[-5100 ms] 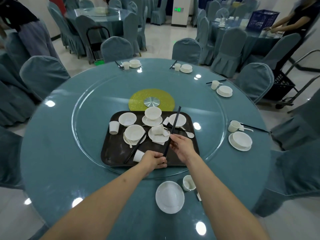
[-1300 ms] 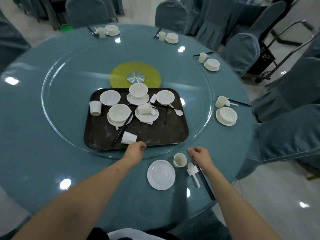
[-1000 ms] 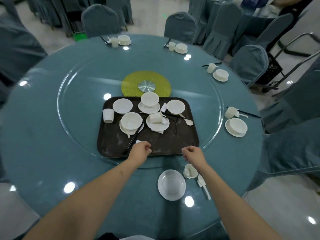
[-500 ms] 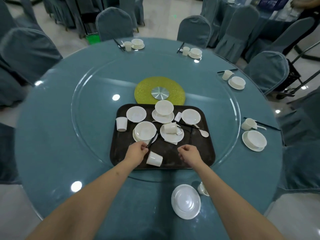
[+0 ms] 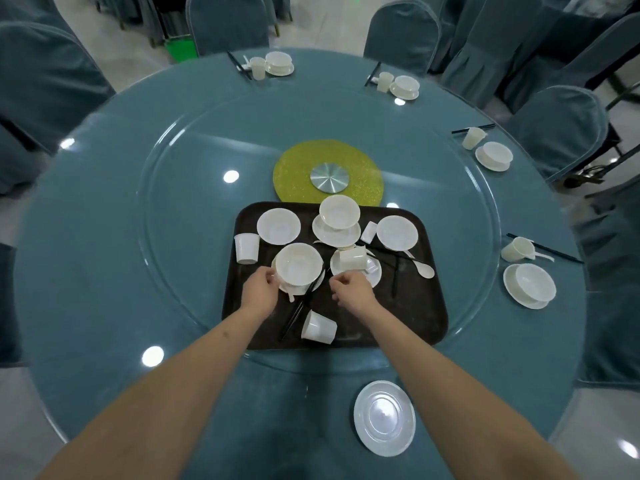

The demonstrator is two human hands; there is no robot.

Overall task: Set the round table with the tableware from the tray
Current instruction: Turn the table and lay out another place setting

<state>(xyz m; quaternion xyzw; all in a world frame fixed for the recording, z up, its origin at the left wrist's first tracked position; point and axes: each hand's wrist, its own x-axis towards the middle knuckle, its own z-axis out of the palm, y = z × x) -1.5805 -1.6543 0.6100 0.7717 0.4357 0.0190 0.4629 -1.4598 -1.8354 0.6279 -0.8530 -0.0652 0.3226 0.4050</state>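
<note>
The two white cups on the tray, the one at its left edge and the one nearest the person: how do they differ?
The left cup stands upright, mouth up; the near cup lies tipped on its side. The left cup stands apart from the black chopsticks; the near cup lies by their tip. Both are plain, white and on the dark tray.
</note>
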